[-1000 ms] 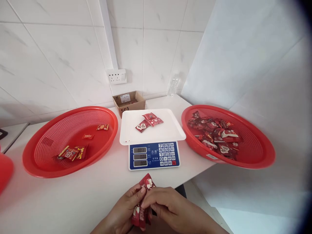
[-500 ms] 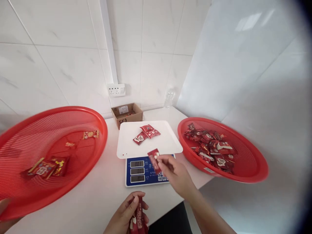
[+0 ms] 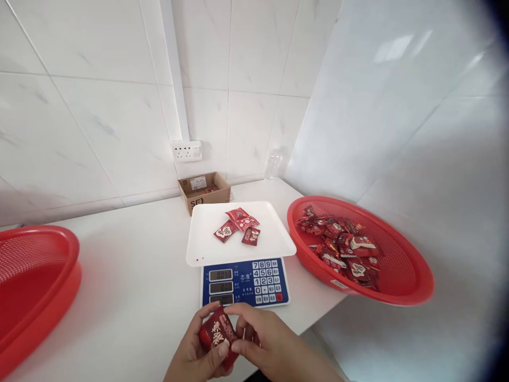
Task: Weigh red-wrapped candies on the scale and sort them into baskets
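Note:
Low in the view, my left hand (image 3: 199,347) is closed around small red snack packets (image 3: 218,331) with pale lettering. My right hand (image 3: 260,339) pinches the edge of these packets from the other side, thumb and fingers touching them. Just beyond both hands stands a blue and white digital scale (image 3: 245,284) with a keypad and three displays. On its white weighing tray (image 3: 274,246) lie several similar packets; one dark red packet (image 3: 251,236) rests nearest me, next to the others. How many packets my hands hold cannot be made out.
To the right, a red plastic basket (image 3: 413,276) holds many red packets and reaches past the table edge. Another red basket (image 3: 47,313) is cut off at the left. Behind the scale are an open cardboard box (image 3: 210,196), a clear plastic bottle (image 3: 273,165) and a wall socket (image 3: 186,152).
My right hand has let go of one packet on the tray and come back to the packets in my left hand. The left basket, with a hand at its rim before, has moved left and down.

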Motion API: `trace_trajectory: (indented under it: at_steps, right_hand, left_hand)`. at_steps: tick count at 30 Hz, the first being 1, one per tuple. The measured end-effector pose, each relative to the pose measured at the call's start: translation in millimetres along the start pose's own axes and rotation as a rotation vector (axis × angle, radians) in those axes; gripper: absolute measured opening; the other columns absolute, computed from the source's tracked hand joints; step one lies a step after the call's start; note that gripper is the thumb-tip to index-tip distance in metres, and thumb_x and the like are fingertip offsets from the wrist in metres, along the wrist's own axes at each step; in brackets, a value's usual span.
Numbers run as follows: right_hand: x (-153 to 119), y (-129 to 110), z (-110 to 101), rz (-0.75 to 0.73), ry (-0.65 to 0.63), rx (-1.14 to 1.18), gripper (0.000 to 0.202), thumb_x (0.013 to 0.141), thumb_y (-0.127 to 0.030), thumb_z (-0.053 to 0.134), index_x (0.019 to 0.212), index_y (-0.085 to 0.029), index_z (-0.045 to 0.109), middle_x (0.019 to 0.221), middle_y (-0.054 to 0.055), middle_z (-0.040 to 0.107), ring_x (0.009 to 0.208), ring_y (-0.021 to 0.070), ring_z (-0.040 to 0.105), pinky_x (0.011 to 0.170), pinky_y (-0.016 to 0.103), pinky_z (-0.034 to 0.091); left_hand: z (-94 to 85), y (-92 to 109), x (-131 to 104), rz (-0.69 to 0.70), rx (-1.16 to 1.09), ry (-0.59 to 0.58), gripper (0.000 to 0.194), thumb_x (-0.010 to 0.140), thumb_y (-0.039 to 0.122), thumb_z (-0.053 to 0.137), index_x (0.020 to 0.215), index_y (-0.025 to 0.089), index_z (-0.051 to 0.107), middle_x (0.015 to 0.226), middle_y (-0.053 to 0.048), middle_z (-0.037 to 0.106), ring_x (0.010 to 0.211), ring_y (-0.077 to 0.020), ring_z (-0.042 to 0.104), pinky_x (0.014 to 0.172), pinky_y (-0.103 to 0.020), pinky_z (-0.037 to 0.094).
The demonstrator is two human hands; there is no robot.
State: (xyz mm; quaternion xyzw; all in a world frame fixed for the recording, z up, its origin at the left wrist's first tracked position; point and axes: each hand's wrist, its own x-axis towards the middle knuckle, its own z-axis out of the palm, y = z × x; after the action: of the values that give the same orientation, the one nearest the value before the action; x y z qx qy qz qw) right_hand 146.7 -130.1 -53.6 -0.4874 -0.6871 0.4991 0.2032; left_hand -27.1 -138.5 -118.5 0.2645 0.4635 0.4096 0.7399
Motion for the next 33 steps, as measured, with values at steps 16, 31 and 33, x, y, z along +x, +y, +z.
trace_trajectory:
  at_steps: [16, 31, 33]
  right_hand:
    - [24.9, 4.1, -25.1, -0.108, 0.330, -0.123, 0.039, 0.088, -0.038, 0.046, 0.123, -0.023, 0.055, 0.108, 0.007, 0.065, 0.078, 0.0161, 0.059, 0.070, 0.030, 0.047]
    - [-16.9, 35.1, 13.9, 0.020, 0.027, -0.066, 0.012, 0.081, -0.032, 0.061, 0.083, -0.020, 0.063, 0.084, 0.000, 0.062, 0.075, 0.0125, 0.054, 0.066, 0.022, 0.039]
    - [-16.3, 37.2, 15.8, 0.043, 0.015, -0.099, 0.012, 0.079, -0.030, 0.062, 0.074, -0.019, 0.060, 0.078, -0.002, 0.060, 0.073, 0.0122, 0.052, 0.064, 0.022, 0.036]
  left_hand:
    - [-1.8, 4.1, -10.8, -0.078, 0.070, 0.026, 0.093, 0.050, 0.045, 0.085, 0.126, 0.032, 0.035, 0.109, -0.007, 0.061, 0.090, -0.0249, 0.064, 0.061, -0.033, 0.054]
    - [3.2, -14.3, -14.4, -0.042, 0.312, -0.329, 0.042, 0.074, 0.049, 0.068, 0.101, 0.022, 0.050, 0.089, -0.003, 0.065, 0.077, -0.0150, 0.058, 0.058, -0.024, 0.042]
    - [0.2, -17.4, -13.4, -0.043, 0.396, -0.367, 0.047, 0.076, 0.051, 0.064, 0.109, 0.023, 0.044, 0.089, -0.004, 0.066, 0.073, -0.0153, 0.059, 0.059, -0.025, 0.042]
